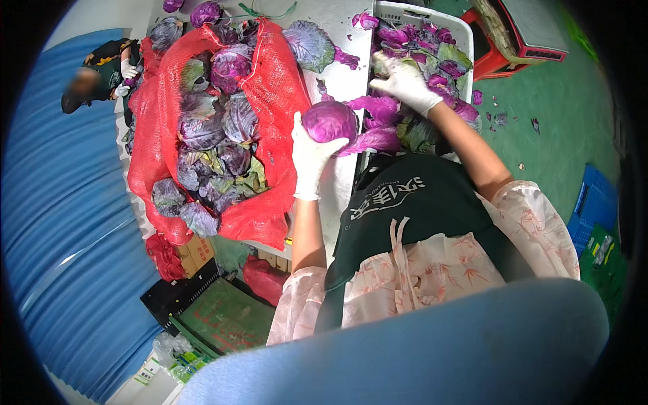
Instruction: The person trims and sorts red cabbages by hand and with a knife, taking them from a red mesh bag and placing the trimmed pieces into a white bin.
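My left hand (310,157), in a white glove, grips a peeled red cabbage (330,122) over the table's edge. Loose purple outer leaves (377,139) lie or hang just right of the cabbage. Fingers apart, my gloved right hand (407,83) is above a white plastic bin (467,38) full of torn cabbage leaves (440,71); I see nothing held in it. Left of my left hand, an opened red mesh sack (276,76) lies on the table, packed with unpeeled red cabbages (202,132) in wilted outer leaves.
A co-worker (109,66) in white gloves handles cabbage across the table (334,81). A large loose leaf (310,46) rests beside the sack. A red plastic stool (493,68) stands beyond the bin. Leaf scraps (500,119) litter the green floor. Below the table is a green crate (228,314).
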`<state>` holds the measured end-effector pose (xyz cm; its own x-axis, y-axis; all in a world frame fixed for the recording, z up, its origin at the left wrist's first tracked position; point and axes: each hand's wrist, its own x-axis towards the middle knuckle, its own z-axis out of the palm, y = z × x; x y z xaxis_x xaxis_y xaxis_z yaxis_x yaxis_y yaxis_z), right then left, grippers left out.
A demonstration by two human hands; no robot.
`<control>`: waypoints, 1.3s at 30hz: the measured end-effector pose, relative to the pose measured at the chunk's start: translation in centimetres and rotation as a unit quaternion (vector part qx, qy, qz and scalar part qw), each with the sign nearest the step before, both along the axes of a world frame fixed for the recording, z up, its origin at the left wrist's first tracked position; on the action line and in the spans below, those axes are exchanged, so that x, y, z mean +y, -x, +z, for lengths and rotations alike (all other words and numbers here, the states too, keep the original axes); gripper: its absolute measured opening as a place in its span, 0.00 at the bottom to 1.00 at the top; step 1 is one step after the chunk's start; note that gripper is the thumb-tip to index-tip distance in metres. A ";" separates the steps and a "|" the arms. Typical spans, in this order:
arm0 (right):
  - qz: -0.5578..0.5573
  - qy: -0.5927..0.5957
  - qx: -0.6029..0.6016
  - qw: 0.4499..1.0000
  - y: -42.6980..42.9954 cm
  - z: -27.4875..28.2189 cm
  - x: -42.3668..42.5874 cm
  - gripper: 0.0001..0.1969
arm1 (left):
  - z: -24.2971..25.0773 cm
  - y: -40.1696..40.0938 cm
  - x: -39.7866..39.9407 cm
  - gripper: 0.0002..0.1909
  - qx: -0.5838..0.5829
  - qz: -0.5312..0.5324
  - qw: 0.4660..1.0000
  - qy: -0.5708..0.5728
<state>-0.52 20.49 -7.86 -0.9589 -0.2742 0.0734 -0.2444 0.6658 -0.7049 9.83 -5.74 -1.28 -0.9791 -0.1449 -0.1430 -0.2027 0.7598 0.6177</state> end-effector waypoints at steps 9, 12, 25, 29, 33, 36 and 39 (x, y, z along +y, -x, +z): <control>0.234 -0.038 0.189 0.953 0.1 2.0 -5.5 0.27 | 1.6 2.4 3.9 0.57 0.020 0.053 0.993 0.100; 0.225 0.124 0.072 0.964 0.8 1.7 -4.8 0.26 | 1.4 2.7 3.4 0.58 0.001 0.040 0.996 0.084; -0.030 0.027 -0.205 0.978 3.4 -1.7 1.7 0.12 | 2.2 -2.0 -0.6 0.69 -0.024 -0.012 0.998 -0.054; -0.054 -0.079 0.023 0.995 1.5 -5.7 3.2 0.16 | -0.1 -1.0 -0.4 0.65 0.040 -0.024 0.999 0.003; -0.062 -0.138 -0.067 0.986 -0.1 -4.0 4.0 0.18 | -1.1 -0.7 -4.2 0.52 0.015 0.040 0.971 -0.236; -0.087 -0.171 -0.081 0.978 -0.6 -5.0 7.7 0.17 | -0.8 -1.3 -2.9 0.43 -0.004 0.144 0.826 -0.546; -0.131 -0.191 -0.084 0.969 -0.4 -4.0 9.0 0.17 | -2.3 -1.8 -1.7 0.46 -0.045 0.197 0.599 -0.775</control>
